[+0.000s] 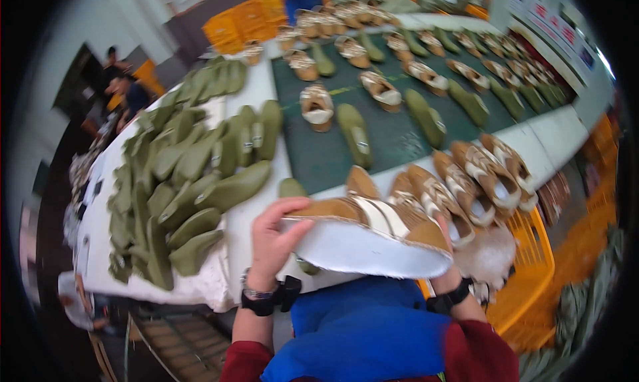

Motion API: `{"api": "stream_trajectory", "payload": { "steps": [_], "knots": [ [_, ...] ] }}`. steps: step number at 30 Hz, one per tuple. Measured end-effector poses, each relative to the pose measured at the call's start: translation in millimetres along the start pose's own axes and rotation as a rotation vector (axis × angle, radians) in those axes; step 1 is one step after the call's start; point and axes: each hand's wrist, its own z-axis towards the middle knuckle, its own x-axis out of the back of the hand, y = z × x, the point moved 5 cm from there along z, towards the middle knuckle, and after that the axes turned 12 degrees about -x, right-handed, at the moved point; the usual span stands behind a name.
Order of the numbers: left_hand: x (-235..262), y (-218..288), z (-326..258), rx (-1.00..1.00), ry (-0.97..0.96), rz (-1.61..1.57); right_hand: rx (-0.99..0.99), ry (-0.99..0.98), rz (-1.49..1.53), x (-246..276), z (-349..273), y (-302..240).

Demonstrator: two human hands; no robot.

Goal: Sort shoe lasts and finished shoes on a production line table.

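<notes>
A brown and white shoe upper (pixel 363 245) lies sideways between my hands above the near table edge, its white underside facing me. My left hand (pixel 274 239) grips its left end, thumb against the underside. At the other end my right hand (pixel 447 279) is closed round it, with most of the fingers hidden behind the upper. A green shoe last (pixel 290 188) sits partly covered behind my left hand. Just beyond my right hand, several similar shoe uppers (pixel 459 182) stand in a row along the table's near side.
Green shoe lasts (pixel 193 152) are heaped on the white table (pixel 249 249) at left. Shoe uppers and lasts line a dark green belt (pixel 309 149). A yellow crate (pixel 536 255) stands at right, below the table edge. Another person (pixel 301 1) is at the far end.
</notes>
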Motion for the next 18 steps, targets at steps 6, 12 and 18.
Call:
{"api": "stream_trajectory", "payload": {
  "steps": [6, 12, 18],
  "knots": [
    [10.7, -14.8, -30.4, 0.258, 0.133, -0.103, -0.021, -0.169, -0.21, -25.3, -12.3, 9.5],
    [21.3, -46.5, -52.3, 0.322, 0.31, -0.379, 0.13, -0.144, -0.279, -47.4, -2.9, 1.2],
    [4.6, -72.5, -63.2, 0.19, 0.178, 0.237, 0.743, -0.045, -0.97, -62.2, -16.9, -58.8]
  ]
}}
